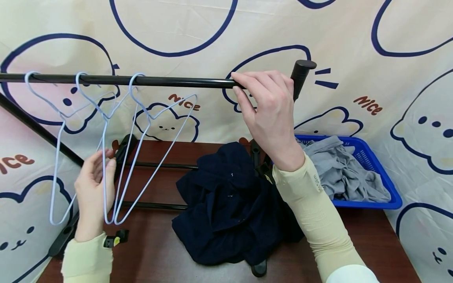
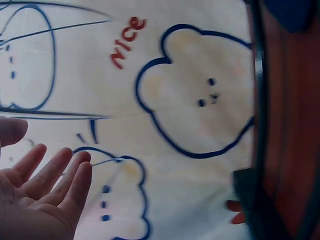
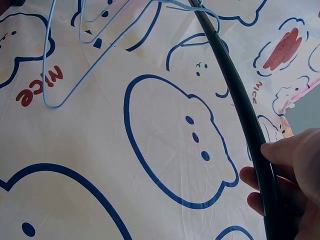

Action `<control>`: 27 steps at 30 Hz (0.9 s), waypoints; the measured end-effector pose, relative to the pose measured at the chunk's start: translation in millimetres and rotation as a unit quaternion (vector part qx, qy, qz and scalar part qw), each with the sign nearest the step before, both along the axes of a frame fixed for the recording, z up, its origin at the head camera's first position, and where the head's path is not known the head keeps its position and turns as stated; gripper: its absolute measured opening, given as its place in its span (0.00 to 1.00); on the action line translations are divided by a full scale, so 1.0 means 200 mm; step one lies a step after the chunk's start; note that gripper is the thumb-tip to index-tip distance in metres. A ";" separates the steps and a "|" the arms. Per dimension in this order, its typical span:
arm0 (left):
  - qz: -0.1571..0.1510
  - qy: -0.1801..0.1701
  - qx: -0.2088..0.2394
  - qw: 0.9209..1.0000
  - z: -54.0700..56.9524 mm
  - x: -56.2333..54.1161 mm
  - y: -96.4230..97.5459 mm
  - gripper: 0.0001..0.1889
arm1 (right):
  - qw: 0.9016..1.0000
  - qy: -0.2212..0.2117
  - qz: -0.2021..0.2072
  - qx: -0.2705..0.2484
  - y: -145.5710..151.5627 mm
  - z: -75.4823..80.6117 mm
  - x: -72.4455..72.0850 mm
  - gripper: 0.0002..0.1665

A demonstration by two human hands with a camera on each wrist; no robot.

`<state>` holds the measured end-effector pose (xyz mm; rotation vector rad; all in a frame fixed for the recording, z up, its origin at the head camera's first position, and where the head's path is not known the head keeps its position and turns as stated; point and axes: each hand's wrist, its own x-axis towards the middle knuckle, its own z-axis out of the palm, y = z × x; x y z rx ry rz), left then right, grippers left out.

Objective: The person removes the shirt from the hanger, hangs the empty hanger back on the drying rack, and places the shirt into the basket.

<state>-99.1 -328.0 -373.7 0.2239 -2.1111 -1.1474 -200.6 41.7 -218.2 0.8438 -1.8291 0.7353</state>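
My right hand (image 1: 270, 114) grips the black clothes rail (image 1: 191, 82) near its right end. In the right wrist view, the thumb and fingers (image 3: 256, 177) curl round the rail. Three light blue hangers hang along its left half: a left one (image 1: 58, 145), a middle one (image 1: 104, 157) and a right one (image 1: 140, 137). Among them, lower down, is my left hand (image 1: 92, 192), with the middle hanger crossing in front of it in the head view. Its fingers (image 2: 75, 187) are loosely spread and hold nothing. A crumpled navy garment (image 1: 230, 212) lies below the rail.
A blue basket (image 1: 395, 200) with grey cloth (image 1: 347, 169) inside stands at the right on the brown table (image 1: 152, 251). Lower black bars (image 1: 159, 205) of the rack run under the rail. A printed curtain (image 1: 265, 23) closes off the back and sides.
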 end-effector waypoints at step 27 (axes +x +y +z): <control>-0.110 -0.107 -0.020 0.988 -0.40 -0.04 0.27 0.25 | 0.996 0.046 0.067 -0.023 0.01 -0.02 0.02 0.17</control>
